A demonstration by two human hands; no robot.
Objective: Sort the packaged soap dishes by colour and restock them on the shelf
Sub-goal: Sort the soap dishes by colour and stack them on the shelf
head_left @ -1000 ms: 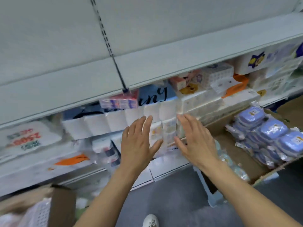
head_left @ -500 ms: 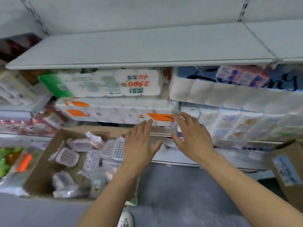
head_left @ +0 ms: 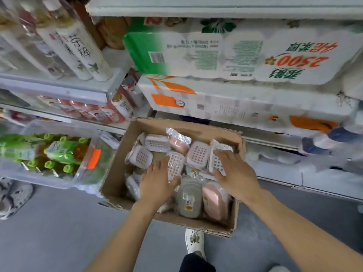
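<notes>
1. The fingers (head_left: 220,156) of the right hand (head_left: 234,173) lie straight and spread on a packaged soap dish (head_left: 217,160); those of the left hand (head_left: 157,180) are straight too, over the pile.
2. A tissue pack (head_left: 245,54) on the shelf (head_left: 216,6) reads "2500", upside down.
3. Packaged soap dishes (head_left: 197,155), white lattice lids, pink and grey-green bases, fill the cardboard box (head_left: 196,125) on the floor (head_left: 59,222).
4. Sticker text is too blurred to read.

Light: I see bright, even, soft light with no clear source.
Shadows: faint, only inside the cardboard box (head_left: 238,216).
Glare: mild sheen on the plastic-wrapped soap dishes (head_left: 177,137).
Blur: smeared at right, on the tissue packs (head_left: 245,107).
Distortion: wide-angle bending of the shelf (head_left: 59,89) edges.
</notes>
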